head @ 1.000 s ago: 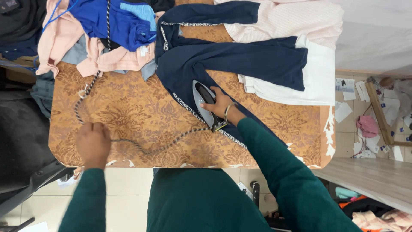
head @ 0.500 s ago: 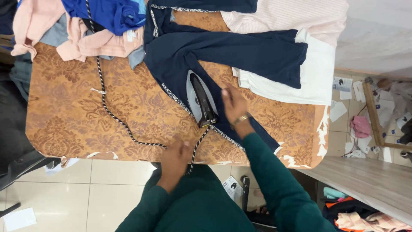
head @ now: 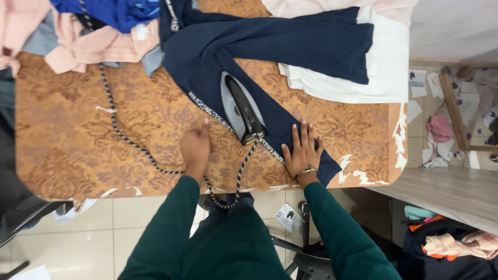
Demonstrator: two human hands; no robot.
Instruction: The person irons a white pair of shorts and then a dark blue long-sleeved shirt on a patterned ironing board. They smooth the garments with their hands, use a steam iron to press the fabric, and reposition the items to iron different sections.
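Note:
A navy garment (head: 270, 46) with patterned trim lies spread across the orange patterned ironing table (head: 78, 135). A grey and black iron (head: 241, 111) rests on it, with nobody holding it. My right hand (head: 302, 151) lies flat, fingers spread, on the garment's near end, just right of the iron. My left hand (head: 196, 146) rests on the table by the trimmed edge, left of the iron. The iron's braided black-and-white cord (head: 124, 137) runs across the table and loops off the front edge.
Pink, blue and grey clothes (head: 93, 31) are piled at the far left. White folded fabric (head: 384, 67) lies at the far right. Papers and scraps litter the tiled floor (head: 441, 129) on the right. A wooden counter (head: 456, 194) stands at the near right.
My right hand let go of the iron and moved down to press flat on the garment. My left hand moved from the cord at the front edge up to the trim.

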